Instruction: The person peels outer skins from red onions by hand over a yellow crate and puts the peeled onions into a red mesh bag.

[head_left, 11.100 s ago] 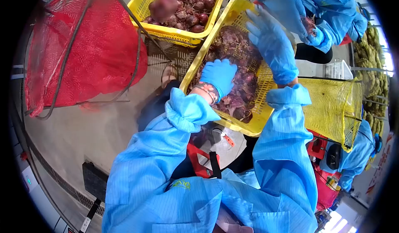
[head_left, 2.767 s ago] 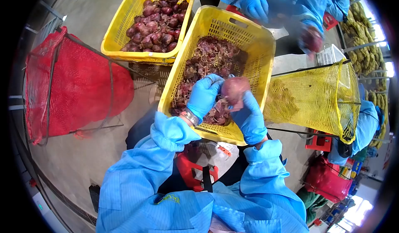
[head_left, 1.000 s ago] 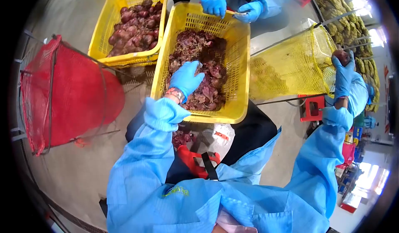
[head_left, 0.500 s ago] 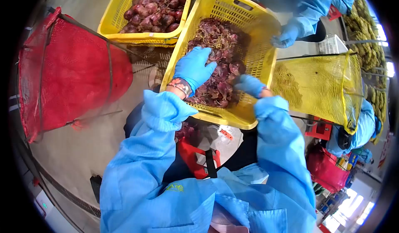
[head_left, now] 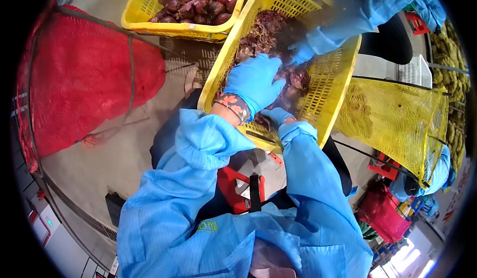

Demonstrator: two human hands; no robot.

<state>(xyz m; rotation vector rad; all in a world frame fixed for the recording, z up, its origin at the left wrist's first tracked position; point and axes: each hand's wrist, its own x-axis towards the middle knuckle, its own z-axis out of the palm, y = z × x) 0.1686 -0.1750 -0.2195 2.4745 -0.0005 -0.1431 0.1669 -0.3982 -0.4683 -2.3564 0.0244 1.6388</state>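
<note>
1. Head view: both gloved hands are down inside the near crate (head_left: 328,82), right among the onion skins (head_left: 256,35)!
2. Left hand (head_left: 254,81): back uppermost, fingers bent and partly spread over the skins; whether they grip anything, can't tell.
3. Right hand (head_left: 277,115): low by the crate's near end, just beside the left; finger opening and any hold, can't tell.
4. Co-worker's hand (head_left: 304,51): over the same crate from the far side, blurred.
5. Onions (head_left: 198,5) heap the far crate (head_left: 174,28); red net (head_left: 94,69) left, yellow net (head_left: 392,111) right.
</note>
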